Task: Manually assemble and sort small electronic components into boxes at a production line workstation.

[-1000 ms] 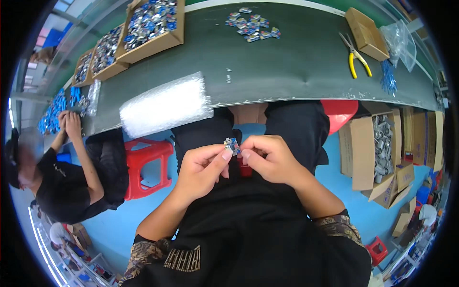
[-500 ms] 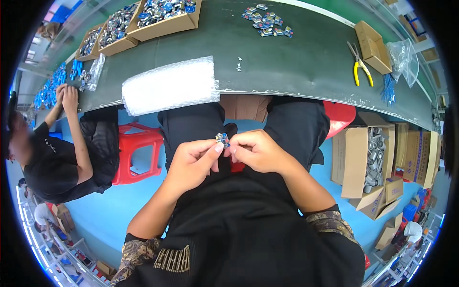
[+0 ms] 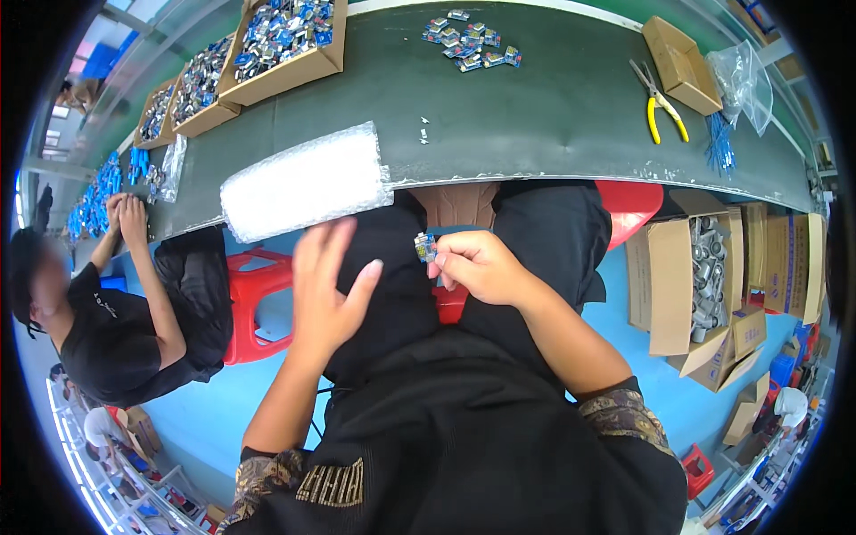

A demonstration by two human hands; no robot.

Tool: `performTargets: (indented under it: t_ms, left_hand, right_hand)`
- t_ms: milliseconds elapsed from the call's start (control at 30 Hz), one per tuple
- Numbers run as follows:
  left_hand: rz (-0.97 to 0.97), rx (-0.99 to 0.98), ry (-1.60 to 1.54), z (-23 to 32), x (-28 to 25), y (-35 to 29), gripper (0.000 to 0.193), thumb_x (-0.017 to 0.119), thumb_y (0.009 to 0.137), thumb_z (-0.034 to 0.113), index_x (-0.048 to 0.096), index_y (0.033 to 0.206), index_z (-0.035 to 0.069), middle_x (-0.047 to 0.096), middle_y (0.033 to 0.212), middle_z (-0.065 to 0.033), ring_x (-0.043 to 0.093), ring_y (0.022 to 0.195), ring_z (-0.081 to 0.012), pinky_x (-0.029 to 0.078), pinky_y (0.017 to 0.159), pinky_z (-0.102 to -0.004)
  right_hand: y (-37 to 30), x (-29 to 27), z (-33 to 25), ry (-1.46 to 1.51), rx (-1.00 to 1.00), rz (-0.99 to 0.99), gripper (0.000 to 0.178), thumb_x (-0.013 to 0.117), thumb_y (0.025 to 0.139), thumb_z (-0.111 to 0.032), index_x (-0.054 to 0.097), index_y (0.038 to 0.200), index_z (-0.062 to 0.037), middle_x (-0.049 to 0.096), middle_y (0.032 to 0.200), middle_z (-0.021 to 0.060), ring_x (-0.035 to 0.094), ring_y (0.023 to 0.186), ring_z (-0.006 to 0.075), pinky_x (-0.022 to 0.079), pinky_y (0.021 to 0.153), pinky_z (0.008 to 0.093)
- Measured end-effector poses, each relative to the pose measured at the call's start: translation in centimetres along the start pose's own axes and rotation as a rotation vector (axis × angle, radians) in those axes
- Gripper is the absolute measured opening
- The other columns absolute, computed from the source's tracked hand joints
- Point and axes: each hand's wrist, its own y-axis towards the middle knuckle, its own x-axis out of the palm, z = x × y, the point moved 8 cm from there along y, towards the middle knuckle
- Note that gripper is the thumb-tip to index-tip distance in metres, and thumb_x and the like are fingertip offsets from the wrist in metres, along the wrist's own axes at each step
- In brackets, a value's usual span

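Between the thumb and fingers of my right hand point(image 3: 484, 269) is a small blue circuit board with a metal part point(image 3: 424, 246), held above my lap. My left hand point(image 3: 328, 290) is apart from it, over my thigh, its fingers spread and slightly blurred, with nothing in them. Just beyond those fingertips lies a sheet of bubble wrap point(image 3: 303, 183) at the bench edge. Farther back on the dark bench point(image 3: 535, 116) is a loose pile of similar small blue boards point(image 3: 473, 42). Two tiny pale pieces point(image 3: 424, 132) lie nearer to me.
Cardboard boxes of small metal-and-blue parts point(image 3: 283, 40) line the back left. Yellow-handled pliers point(image 3: 660, 107), an open carton point(image 3: 685, 69) and blue wires point(image 3: 720, 147) are on the right. Below stands a box of metal fittings point(image 3: 709, 276). A co-worker point(image 3: 125, 321) sits left, by a red stool point(image 3: 259, 303).
My left hand has let go of the board, opened and moved left and away toward the bubble wrap. My right hand keeps the board. The view has shifted slightly.
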Motion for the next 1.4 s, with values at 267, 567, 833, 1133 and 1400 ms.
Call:
performTargets:
  t_ms: [267,567,833,1133,1400]
  left_hand:
    - [-0.316,-0.228,0.146,-5.3,0.5,-3.0,0.045,0.069,0.087,0.034,0.066,0.101,-0.008,0.068,0.084,-0.0250,0.066,0.080,-0.0397,0.052,0.078,-0.0471]
    - [-0.318,-0.437,-1.355,-0.5,7.5,1.9,0.015,0.052,0.099,0.011,0.061,0.091,0.001,0.060,0.078,-0.0022,0.059,0.070,-0.0085,0.050,0.065,-0.0242]
    - [-0.561,-0.392,-1.372,0.2,13.1,1.6,0.021,0.049,0.099,0.014,0.058,0.084,0.001,0.059,0.071,-0.0043,0.054,0.061,-0.0102,0.046,0.058,-0.0255]
    - [-0.631,-0.382,-1.389,0.4,13.9,2.2,0.021,0.053,0.099,0.015,0.058,0.082,0.003,0.056,0.070,0.0025,0.049,0.063,-0.0037,0.040,0.057,-0.0221]
    - [-0.563,-0.287,-1.467,0.4,13.8,3.1,0.024,0.051,0.095,0.013,0.060,0.077,0.000,0.058,0.067,-0.0023,0.050,0.056,-0.0082,0.038,0.052,-0.0247]
  right_hand:
    - [0.9,-0.5,0.7,0.119,0.045,0.090,0.025,0.049,0.098,-0.013,0.064,0.083,-0.0008,0.060,0.068,0.0014,0.056,0.062,0.0078,0.042,0.055,0.0221]
    - [2.4,-0.2,-3.4,-0.005,0.020,0.149,0.024,0.050,0.097,-0.015,0.062,0.081,-0.0023,0.061,0.066,0.0018,0.056,0.057,0.0068,0.044,0.051,0.0214]
    - [1.5,-2.2,-0.3,0.089,0.069,0.260,0.021,0.049,0.094,-0.010,0.060,0.078,-0.0016,0.058,0.063,0.0015,0.054,0.055,0.0066,0.042,0.049,0.0219]
    - [1.5,-3.5,0.7,0.026,0.095,0.229,0.023,0.050,0.095,-0.009,0.059,0.074,-0.0016,0.059,0.062,0.0010,0.053,0.053,0.0055,0.041,0.048,0.0212]
    - [2.4,-3.6,-0.7,-0.040,-0.012,0.212,0.021,0.051,0.090,-0.004,0.057,0.071,-0.0006,0.059,0.059,0.0010,0.051,0.052,0.0059,0.039,0.049,0.0237]
